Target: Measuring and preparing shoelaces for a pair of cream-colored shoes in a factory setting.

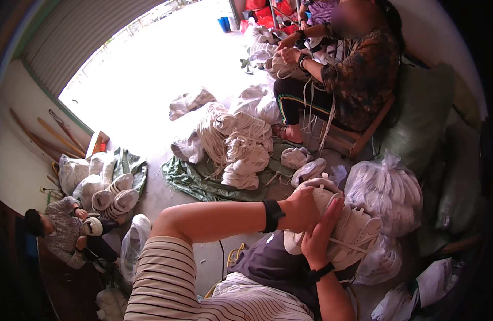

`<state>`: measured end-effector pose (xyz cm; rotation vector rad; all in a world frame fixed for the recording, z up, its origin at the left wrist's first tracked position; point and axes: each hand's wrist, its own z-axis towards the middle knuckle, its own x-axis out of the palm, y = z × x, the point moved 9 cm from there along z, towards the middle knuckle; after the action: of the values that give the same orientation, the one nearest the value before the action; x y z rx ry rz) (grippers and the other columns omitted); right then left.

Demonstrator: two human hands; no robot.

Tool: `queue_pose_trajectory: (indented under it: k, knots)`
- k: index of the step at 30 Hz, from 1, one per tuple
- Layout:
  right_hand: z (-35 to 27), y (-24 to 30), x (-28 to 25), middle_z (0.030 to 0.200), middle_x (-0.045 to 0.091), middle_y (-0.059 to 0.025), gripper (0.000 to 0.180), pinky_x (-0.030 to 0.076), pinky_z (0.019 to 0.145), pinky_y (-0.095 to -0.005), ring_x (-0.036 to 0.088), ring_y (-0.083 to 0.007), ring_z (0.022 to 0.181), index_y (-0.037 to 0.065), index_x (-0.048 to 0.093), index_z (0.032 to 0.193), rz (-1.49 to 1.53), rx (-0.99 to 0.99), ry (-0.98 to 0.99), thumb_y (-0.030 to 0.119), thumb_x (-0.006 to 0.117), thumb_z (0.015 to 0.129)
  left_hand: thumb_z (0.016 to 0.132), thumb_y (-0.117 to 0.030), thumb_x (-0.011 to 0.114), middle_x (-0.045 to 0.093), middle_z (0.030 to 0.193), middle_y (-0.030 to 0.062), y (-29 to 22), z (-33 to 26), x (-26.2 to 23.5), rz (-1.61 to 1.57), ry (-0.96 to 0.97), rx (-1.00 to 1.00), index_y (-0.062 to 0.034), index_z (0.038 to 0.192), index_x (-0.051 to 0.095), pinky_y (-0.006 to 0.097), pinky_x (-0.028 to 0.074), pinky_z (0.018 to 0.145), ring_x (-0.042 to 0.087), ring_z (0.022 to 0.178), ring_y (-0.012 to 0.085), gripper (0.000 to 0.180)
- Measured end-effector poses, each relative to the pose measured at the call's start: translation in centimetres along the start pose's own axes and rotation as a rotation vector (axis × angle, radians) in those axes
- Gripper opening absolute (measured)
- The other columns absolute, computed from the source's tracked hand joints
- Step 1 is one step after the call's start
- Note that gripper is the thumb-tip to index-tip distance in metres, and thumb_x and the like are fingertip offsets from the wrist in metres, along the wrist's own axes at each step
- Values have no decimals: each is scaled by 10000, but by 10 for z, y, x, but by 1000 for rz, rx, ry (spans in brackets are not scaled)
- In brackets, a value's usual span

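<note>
Pale beige sneakers (358, 235) lie close together across my lap, on dark cloth (270, 259). My left hand (302, 210) is closed on the upper of one sneaker (322, 193) at the far end of this group. Against the same shoe, my right hand (320, 232) keeps its fingers long and pressed together, gripping its side. The right thumb and the left fingertips are mostly hidden, so any lace between them cannot be made out. A flat pale lace (347, 245) runs across the nearer sneakers, right of my right hand.
A clear bag of shoes (384, 195) stands at right. Ahead, piled shoes and laces (235, 142) lie on a green tarp (190, 179). A co-worker (358, 69) sits beyond with shoes; another person (64, 230) sits at left near bagged shoes (91, 176). Large green sacks (417, 117) stand far right.
</note>
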<state>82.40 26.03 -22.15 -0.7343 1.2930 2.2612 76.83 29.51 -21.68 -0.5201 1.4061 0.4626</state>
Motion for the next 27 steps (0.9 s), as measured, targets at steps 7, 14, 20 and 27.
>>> queue_pose_trajectory:
  k: [7, 14, 20, 27]
  knots:
    - [-3, 2, 0, 1587, 52, -350, 756, 83, 1205, -565, 62, -512, 1483, -85, 82, 1538, -25, 28, 17, 201, 501, 978, 708, -182, 654, 744, 989, 67, 9, -8, -4, -196, 316, -102, -98, 866, 787, 441, 300, 1163, 634, 1153, 277, 223]
    - [-5, 9, 1, 1578, 84, -354, 730, 91, 1203, -569, 96, -504, 1480, -83, 102, 1538, -71, 28, -6, 217, 487, 995, 765, -282, 682, 749, 940, 54, 14, -3, 3, -124, 445, -196, -113, 883, 789, 446, 380, 1072, 676, 1054, 223, 231]
    - [-13, 13, -1, 1578, 94, -351, 781, 85, 1207, -569, 97, -500, 1482, -86, 104, 1537, -84, 46, -5, 114, 532, 915, 749, -312, 727, 740, 971, 79, 7, 3, 6, -150, 442, -163, -97, 916, 784, 476, 464, 985, 677, 1057, 293, 278]
    - [-24, 16, -3, 1585, 74, -348, 774, 71, 1216, -554, 79, -490, 1489, -95, 98, 1533, -98, 50, 6, 112, 516, 915, 847, -314, 626, 745, 1006, -5, -3, -4, 10, -91, 519, -211, -130, 1054, 764, 466, 441, 1011, 678, 1025, 184, 309]
